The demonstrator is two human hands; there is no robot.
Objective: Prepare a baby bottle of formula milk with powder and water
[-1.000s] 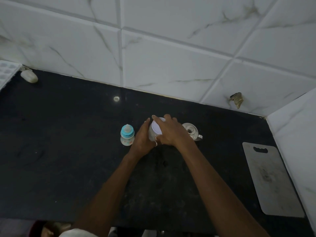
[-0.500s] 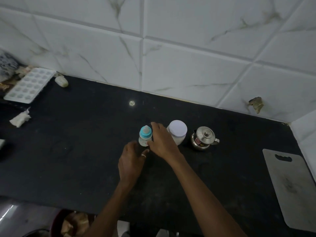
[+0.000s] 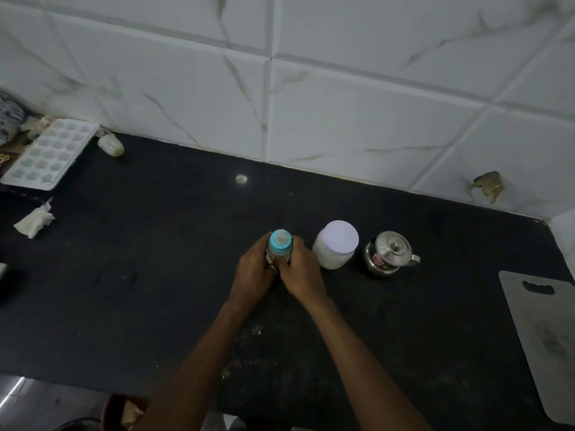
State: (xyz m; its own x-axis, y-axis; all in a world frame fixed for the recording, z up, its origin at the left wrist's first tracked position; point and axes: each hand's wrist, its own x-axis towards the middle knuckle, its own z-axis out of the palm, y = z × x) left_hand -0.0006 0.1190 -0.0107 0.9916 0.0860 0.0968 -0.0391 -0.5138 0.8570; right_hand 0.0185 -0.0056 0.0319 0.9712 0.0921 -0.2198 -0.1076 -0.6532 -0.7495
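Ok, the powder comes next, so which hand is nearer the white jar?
Right. The right hand grips the baby bottle just left of the white jar, apart from it; the left hand holds the bottle's far side.

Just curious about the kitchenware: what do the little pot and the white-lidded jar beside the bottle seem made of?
Little pot: polished metal, likely stainless steel; its lid and knob mirror the light. White-lidded jar: probably translucent plastic with a matte lid, white contents showing through; glass cannot be ruled out.
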